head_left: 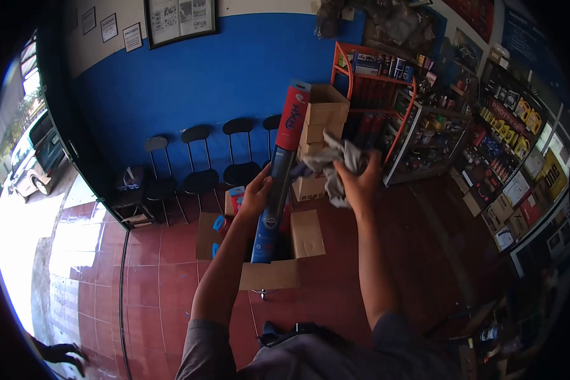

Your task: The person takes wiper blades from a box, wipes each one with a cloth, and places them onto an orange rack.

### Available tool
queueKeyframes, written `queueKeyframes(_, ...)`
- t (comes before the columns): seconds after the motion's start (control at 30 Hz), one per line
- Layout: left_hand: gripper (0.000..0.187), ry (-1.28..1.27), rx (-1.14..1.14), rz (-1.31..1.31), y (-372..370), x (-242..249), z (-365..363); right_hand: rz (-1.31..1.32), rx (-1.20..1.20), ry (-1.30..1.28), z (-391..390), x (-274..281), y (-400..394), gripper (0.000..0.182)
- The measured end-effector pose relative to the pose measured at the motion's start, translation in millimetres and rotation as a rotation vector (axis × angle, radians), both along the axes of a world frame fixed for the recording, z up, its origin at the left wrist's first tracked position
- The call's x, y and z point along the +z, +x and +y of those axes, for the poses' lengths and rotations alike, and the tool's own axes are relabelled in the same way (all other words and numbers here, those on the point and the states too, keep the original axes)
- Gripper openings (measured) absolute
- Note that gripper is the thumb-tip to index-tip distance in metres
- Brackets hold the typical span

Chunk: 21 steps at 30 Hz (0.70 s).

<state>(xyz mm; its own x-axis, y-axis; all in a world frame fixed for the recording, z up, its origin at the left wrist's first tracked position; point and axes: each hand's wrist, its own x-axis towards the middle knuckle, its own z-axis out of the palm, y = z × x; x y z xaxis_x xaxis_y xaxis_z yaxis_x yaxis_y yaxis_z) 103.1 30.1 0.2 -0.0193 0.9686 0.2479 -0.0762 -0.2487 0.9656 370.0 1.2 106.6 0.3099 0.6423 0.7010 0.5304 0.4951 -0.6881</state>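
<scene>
At frame centre, my left hand (256,193) clamps its fingers around a long red-and-blue wiper-blade box (280,171), upright above an open carton (269,273). My right hand (360,179) bunches a soft grey rag (332,166) beside it. The box looks light, stiff, best gripped mid-length.

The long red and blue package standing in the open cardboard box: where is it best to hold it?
Grip the long red and blue package around its narrow middle, from its left side, where the left hand already holds it; it stands almost upright, and the right hand grips a grey cloth.
</scene>
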Motion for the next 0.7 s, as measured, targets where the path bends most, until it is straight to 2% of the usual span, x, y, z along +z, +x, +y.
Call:
queueKeyframes(0.07, 0.052, 0.012, -0.138, -0.059, 25, 7, -10, -0.058, -0.125, 0.196, 18, 57, 6, 0.061)
queueKeyframes(0.13, 0.053, -0.004, -0.154, -0.055, 50, 18, -25, -0.080, -0.179, 0.292, 34, 91, 8, 0.062)
queueKeyframes(0.2, 0.053, -0.017, -0.166, -0.044, 68, 32, -29, -0.289, -0.347, 0.437, 41, 116, 1, 0.070)
queueKeyframes(0.27, 0.054, 0.064, -0.185, 0.065, 85, 41, -28, -0.460, -0.277, 0.350, 72, 97, 0, 0.076)
queueKeyframes(0.3, 0.054, 0.061, -0.189, 0.063, 92, 46, -30, -0.489, -0.227, 0.245, 77, 85, -3, 0.072)
queueKeyframes(0.33, 0.053, 0.036, -0.203, -0.034, 98, 54, -31, -0.500, -0.230, 0.148, 75, 76, -8, 0.065)
queueKeyframes(0.4, 0.052, 0.015, -0.207, -0.133, 102, 60, -27, -0.435, -0.028, 0.003, 62, 58, -10, 0.059)
queueKeyframes(0.47, 0.050, 0.037, -0.173, -0.327, 102, 52, -15, -0.424, 0.102, 0.101, 42, 32, -12, 0.059)
queueKeyframes(0.5, 0.050, 0.045, -0.170, -0.325, 99, 54, -8, -0.423, 0.160, 0.133, 29, 17, -13, 0.057)
queueKeyframes(0.57, 0.050, -0.056, -0.213, -0.582, 93, 51, -1, -0.432, 0.213, 0.159, -2, -16, -17, 0.056)
queueKeyframes(0.67, 0.050, -0.025, -0.217, -0.701, 97, 67, -20, -0.370, 0.313, 0.077, -44, -64, -11, 0.058)
queueKeyframes(0.7, 0.050, -0.029, -0.183, -0.563, 87, 58, -10, -0.419, 0.370, 0.035, -62, -80, -8, 0.057)
